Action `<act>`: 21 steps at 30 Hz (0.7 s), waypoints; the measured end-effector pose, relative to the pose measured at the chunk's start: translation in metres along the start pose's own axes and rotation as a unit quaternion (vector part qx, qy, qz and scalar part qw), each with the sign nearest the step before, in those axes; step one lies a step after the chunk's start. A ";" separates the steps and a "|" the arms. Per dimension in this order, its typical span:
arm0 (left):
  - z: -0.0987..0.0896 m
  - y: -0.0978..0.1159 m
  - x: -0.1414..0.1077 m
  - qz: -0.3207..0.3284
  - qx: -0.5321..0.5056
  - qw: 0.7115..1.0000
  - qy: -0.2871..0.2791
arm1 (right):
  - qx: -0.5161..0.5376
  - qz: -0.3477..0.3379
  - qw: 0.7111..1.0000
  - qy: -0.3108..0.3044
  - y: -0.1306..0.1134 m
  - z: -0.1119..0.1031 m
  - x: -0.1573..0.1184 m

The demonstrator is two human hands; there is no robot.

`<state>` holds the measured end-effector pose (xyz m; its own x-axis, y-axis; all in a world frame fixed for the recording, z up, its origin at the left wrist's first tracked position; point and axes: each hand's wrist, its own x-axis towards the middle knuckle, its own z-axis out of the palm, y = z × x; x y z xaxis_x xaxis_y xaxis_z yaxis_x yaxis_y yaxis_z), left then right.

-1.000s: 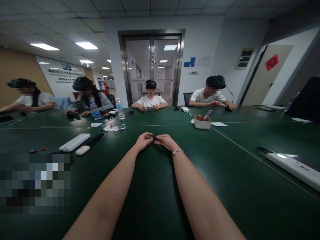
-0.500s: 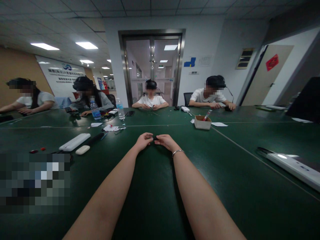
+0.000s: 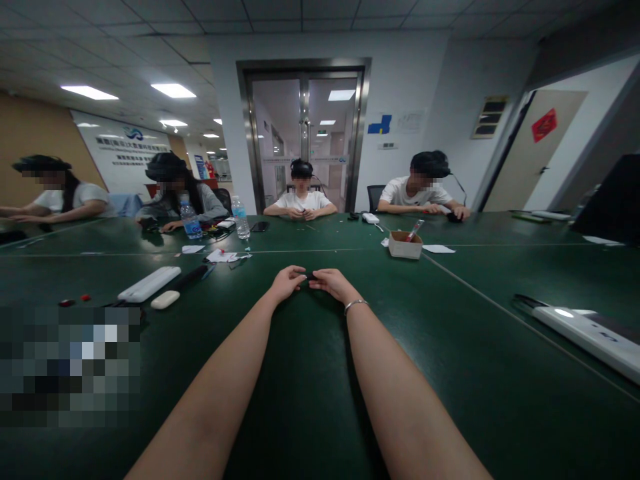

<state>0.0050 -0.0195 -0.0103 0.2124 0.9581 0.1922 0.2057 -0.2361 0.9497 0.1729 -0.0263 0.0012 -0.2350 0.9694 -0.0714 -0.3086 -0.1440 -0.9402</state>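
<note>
Both of my arms reach forward over the dark green table. A small black object, too small to name, sits between my fingertips a little above the tabletop. My right hand, with a silver bangle at the wrist, pinches it between thumb and fingers. At the object's other end is my left hand, its thumb and fingers drawn together; whether they also grip the object is hard to make out, and something tiny may be hidden in them.
To the left lie a white power bank, a white oval case and red bits. Beyond are two water bottles, paper scraps and a small box. At right lies a white device. Several people sit opposite.
My hands and the black object hold almost the same place. Across the table, the people at far left and right have shifted their hands slightly.
</note>
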 end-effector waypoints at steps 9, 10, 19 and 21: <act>0.001 0.000 0.000 -0.007 -0.006 1.000 0.008 | -0.002 0.000 1.000 -0.007 0.001 -0.002 0.002; 0.001 0.000 0.000 -0.008 -0.007 1.000 0.010 | -0.003 -0.001 1.000 -0.010 0.002 -0.002 0.002; 0.005 0.003 0.000 -0.029 -0.002 0.999 0.020 | 0.003 -0.002 1.000 -0.008 -0.001 0.001 -0.001; 0.005 0.003 0.000 -0.027 -0.002 0.999 0.023 | 0.002 -0.002 1.000 -0.003 -0.001 0.002 -0.002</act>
<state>0.0105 -0.0211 -0.0091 0.1575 0.9759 0.1511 0.2122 -0.1829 0.9600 0.1722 -0.0287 0.0031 -0.2387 0.9688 -0.0666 -0.3137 -0.1418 -0.9389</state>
